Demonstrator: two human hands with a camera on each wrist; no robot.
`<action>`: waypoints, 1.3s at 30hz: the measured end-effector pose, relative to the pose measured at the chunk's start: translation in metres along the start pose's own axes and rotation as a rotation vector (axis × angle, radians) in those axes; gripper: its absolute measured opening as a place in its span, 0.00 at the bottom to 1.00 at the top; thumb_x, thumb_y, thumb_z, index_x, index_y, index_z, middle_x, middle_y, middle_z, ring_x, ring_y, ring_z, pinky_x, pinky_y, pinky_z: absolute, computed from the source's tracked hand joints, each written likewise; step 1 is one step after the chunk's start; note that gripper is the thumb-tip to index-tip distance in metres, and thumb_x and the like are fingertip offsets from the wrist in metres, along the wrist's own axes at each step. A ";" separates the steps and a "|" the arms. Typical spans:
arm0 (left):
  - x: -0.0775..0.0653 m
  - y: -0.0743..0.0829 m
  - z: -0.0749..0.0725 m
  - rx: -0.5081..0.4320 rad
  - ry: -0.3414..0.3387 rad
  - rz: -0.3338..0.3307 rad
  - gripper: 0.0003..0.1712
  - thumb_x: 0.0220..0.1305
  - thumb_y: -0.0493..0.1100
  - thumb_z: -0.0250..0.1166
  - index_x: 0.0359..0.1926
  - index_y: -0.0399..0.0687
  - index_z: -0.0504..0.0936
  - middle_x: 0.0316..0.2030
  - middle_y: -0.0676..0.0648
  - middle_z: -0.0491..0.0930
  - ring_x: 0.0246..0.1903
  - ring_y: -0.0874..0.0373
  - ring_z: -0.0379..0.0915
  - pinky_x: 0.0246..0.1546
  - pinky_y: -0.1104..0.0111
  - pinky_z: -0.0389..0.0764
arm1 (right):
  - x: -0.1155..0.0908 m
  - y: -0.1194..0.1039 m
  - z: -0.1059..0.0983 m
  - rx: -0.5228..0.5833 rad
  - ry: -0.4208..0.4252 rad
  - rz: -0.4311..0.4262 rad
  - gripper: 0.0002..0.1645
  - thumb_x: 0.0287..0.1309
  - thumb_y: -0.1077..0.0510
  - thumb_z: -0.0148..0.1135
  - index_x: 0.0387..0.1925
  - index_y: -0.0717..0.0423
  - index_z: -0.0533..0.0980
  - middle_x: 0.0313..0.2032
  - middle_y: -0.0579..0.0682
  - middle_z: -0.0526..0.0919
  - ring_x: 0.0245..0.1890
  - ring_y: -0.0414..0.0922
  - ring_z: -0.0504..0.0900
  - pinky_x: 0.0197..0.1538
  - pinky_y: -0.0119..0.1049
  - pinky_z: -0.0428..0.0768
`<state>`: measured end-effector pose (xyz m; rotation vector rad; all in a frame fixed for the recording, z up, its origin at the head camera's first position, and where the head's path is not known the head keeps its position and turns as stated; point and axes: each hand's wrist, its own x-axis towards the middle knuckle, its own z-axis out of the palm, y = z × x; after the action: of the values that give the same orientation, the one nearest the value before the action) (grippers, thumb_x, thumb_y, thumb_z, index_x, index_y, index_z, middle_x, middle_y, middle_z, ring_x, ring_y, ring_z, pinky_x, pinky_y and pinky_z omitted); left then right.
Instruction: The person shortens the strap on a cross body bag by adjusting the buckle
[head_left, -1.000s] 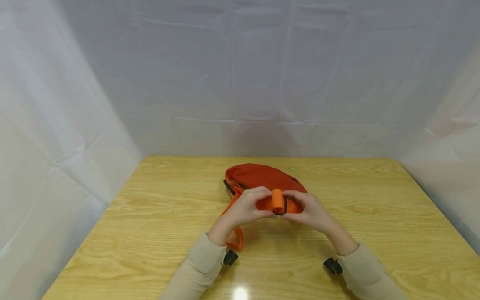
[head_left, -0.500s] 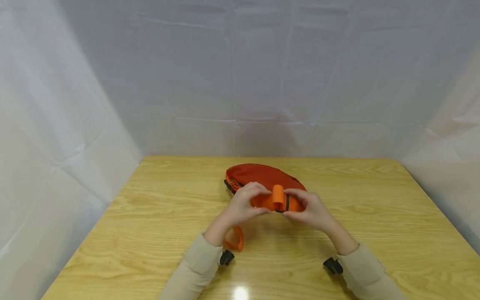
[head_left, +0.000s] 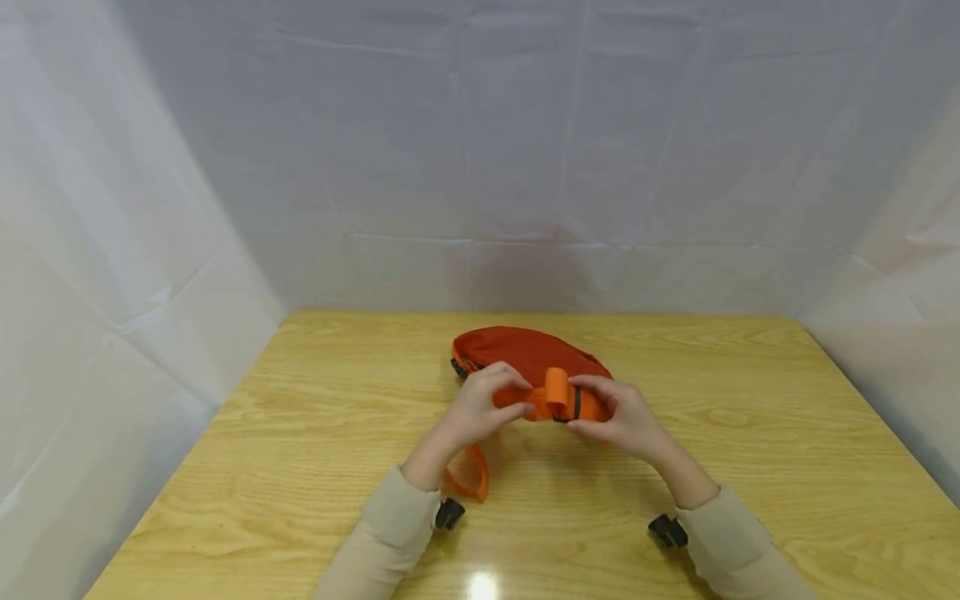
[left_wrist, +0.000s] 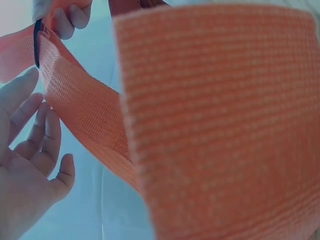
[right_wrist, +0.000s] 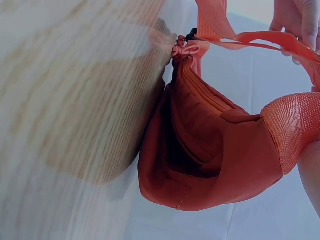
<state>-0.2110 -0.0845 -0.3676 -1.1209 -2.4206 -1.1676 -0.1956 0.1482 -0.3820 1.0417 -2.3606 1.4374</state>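
Note:
A red bag (head_left: pixel 525 348) with an orange strap (head_left: pixel 556 387) rests on the table. In the head view, part of the strap stands up as a small loop beside a black band (head_left: pixel 577 403). My right hand (head_left: pixel 622 417) pinches the strap by that band, thumb below and fingers above. To the left, my left hand (head_left: pixel 476 408) curves beside the strap. The left wrist view shows this left hand (left_wrist: pixel 32 165) with fingers loosely spread, fingertips close to the strap (left_wrist: pixel 82 97); whether they touch it I cannot tell. In the right wrist view, the bag's side pocket (right_wrist: pixel 192 155) gapes.
A hanging strap loop (head_left: pixel 474 475) lies below my left wrist. Black devices (head_left: pixel 450 514) sit at both cuffs. The wooden table (head_left: pixel 337 417) has white cloth (head_left: pixel 525 167) behind it and at both sides.
My left hand has moved left, its thumb and fingertips drawing back from the strap's small loop. My right hand keeps its pinch, nearly in place. The bag has hardly moved.

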 end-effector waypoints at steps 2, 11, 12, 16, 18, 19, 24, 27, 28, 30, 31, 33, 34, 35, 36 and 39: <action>0.000 0.000 -0.001 -0.002 0.005 0.007 0.10 0.51 0.39 0.66 0.35 0.41 0.78 0.33 0.49 0.74 0.35 0.59 0.71 0.37 0.66 0.74 | 0.000 0.001 0.000 -0.007 0.004 -0.010 0.27 0.43 0.68 0.67 0.48 0.69 0.70 0.40 0.60 0.77 0.31 0.46 0.76 0.32 0.33 0.76; 0.000 0.003 -0.002 -0.016 -0.054 -0.050 0.06 0.54 0.39 0.64 0.32 0.41 0.76 0.28 0.52 0.75 0.28 0.62 0.70 0.31 0.66 0.75 | 0.002 0.001 0.001 -0.015 0.008 -0.021 0.28 0.42 0.68 0.67 0.48 0.68 0.71 0.38 0.58 0.78 0.29 0.42 0.76 0.30 0.33 0.76; 0.000 0.003 -0.003 -0.017 -0.057 -0.057 0.05 0.55 0.38 0.63 0.31 0.41 0.77 0.27 0.52 0.75 0.28 0.63 0.70 0.30 0.66 0.75 | 0.002 0.001 0.001 -0.015 0.009 -0.023 0.28 0.42 0.68 0.67 0.48 0.68 0.71 0.38 0.58 0.78 0.29 0.42 0.76 0.30 0.33 0.76; 0.001 0.001 -0.003 -0.014 -0.057 -0.060 0.03 0.55 0.38 0.63 0.30 0.42 0.77 0.26 0.52 0.76 0.27 0.63 0.71 0.30 0.67 0.75 | 0.002 0.002 0.002 -0.018 0.018 -0.030 0.28 0.42 0.68 0.67 0.48 0.68 0.71 0.39 0.58 0.78 0.30 0.41 0.76 0.30 0.32 0.76; 0.000 0.000 -0.004 -0.028 -0.050 -0.060 0.03 0.55 0.37 0.63 0.29 0.42 0.78 0.26 0.51 0.77 0.28 0.63 0.72 0.31 0.68 0.75 | 0.002 0.002 0.002 -0.026 0.022 -0.032 0.27 0.42 0.68 0.67 0.48 0.69 0.71 0.39 0.59 0.78 0.30 0.41 0.76 0.31 0.32 0.76; 0.000 -0.001 -0.004 -0.044 -0.045 -0.065 0.03 0.55 0.37 0.63 0.30 0.42 0.78 0.27 0.51 0.77 0.28 0.63 0.73 0.31 0.69 0.75 | 0.002 0.001 0.002 -0.033 0.023 -0.034 0.27 0.41 0.69 0.67 0.48 0.69 0.71 0.39 0.59 0.78 0.30 0.41 0.75 0.31 0.32 0.76; -0.003 0.004 -0.014 -0.144 -0.018 -0.115 0.03 0.55 0.37 0.62 0.31 0.42 0.81 0.28 0.51 0.78 0.28 0.63 0.73 0.31 0.71 0.75 | 0.002 -0.004 0.002 -0.065 0.032 -0.052 0.28 0.39 0.71 0.68 0.46 0.72 0.71 0.39 0.62 0.77 0.30 0.43 0.76 0.32 0.32 0.76; -0.004 0.009 -0.021 -0.183 -0.008 -0.144 0.04 0.55 0.37 0.62 0.31 0.41 0.82 0.29 0.50 0.79 0.28 0.62 0.73 0.31 0.70 0.75 | 0.002 -0.014 0.001 -0.081 0.037 -0.057 0.27 0.36 0.74 0.68 0.44 0.75 0.70 0.37 0.64 0.77 0.30 0.43 0.76 0.32 0.31 0.76; -0.004 0.009 -0.022 -0.191 -0.005 -0.149 0.04 0.55 0.37 0.62 0.31 0.41 0.82 0.29 0.50 0.79 0.29 0.62 0.73 0.31 0.69 0.75 | 0.002 -0.014 0.001 -0.086 0.038 -0.061 0.27 0.35 0.75 0.67 0.44 0.76 0.70 0.37 0.64 0.77 0.30 0.43 0.75 0.31 0.31 0.76; -0.004 0.008 -0.025 -0.200 0.001 -0.163 0.04 0.55 0.36 0.62 0.32 0.41 0.82 0.29 0.49 0.79 0.28 0.61 0.74 0.30 0.67 0.76 | 0.002 -0.014 0.001 -0.087 0.041 -0.064 0.28 0.35 0.76 0.67 0.44 0.76 0.70 0.37 0.64 0.77 0.30 0.43 0.75 0.31 0.32 0.76; -0.005 0.003 -0.024 -0.203 0.008 -0.157 0.04 0.55 0.37 0.62 0.32 0.42 0.82 0.29 0.50 0.79 0.28 0.62 0.73 0.30 0.68 0.76 | 0.001 -0.010 0.001 -0.083 0.042 -0.064 0.28 0.35 0.75 0.67 0.44 0.75 0.70 0.37 0.64 0.77 0.30 0.42 0.75 0.31 0.31 0.76; -0.006 -0.003 -0.026 -0.201 0.021 -0.152 0.04 0.55 0.37 0.62 0.32 0.42 0.83 0.29 0.51 0.79 0.27 0.63 0.73 0.29 0.68 0.76 | -0.001 0.000 0.002 -0.066 0.043 -0.067 0.29 0.36 0.74 0.68 0.46 0.74 0.70 0.38 0.63 0.77 0.31 0.41 0.76 0.32 0.32 0.76; -0.006 -0.004 -0.027 -0.197 0.029 -0.149 0.04 0.55 0.37 0.62 0.32 0.42 0.83 0.29 0.51 0.79 0.27 0.63 0.73 0.29 0.68 0.76 | -0.002 0.001 0.001 -0.058 0.044 -0.068 0.29 0.37 0.73 0.68 0.46 0.73 0.70 0.38 0.63 0.77 0.32 0.41 0.76 0.32 0.32 0.76; -0.007 -0.004 -0.029 -0.194 0.036 -0.148 0.04 0.55 0.36 0.62 0.31 0.42 0.83 0.29 0.51 0.79 0.27 0.62 0.73 0.29 0.68 0.76 | -0.002 0.001 0.001 -0.048 0.045 -0.061 0.29 0.38 0.73 0.68 0.47 0.73 0.70 0.39 0.62 0.77 0.32 0.40 0.76 0.32 0.32 0.76; -0.008 -0.005 -0.031 -0.190 0.045 -0.148 0.04 0.55 0.36 0.62 0.31 0.41 0.83 0.28 0.51 0.79 0.27 0.62 0.73 0.29 0.68 0.76 | -0.003 0.001 0.000 -0.043 0.043 -0.052 0.29 0.39 0.72 0.67 0.48 0.72 0.69 0.39 0.62 0.77 0.33 0.40 0.76 0.32 0.32 0.76; -0.011 -0.006 -0.038 -0.168 0.071 -0.153 0.04 0.54 0.36 0.63 0.30 0.41 0.83 0.28 0.50 0.79 0.27 0.61 0.73 0.30 0.69 0.75 | -0.003 0.002 -0.001 -0.025 0.040 -0.030 0.29 0.40 0.71 0.67 0.48 0.71 0.70 0.40 0.61 0.77 0.33 0.40 0.76 0.32 0.33 0.76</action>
<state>-0.2125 -0.1207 -0.3518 -0.9340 -2.4269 -1.4556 -0.1947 0.1506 -0.3844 1.0274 -2.3194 1.4013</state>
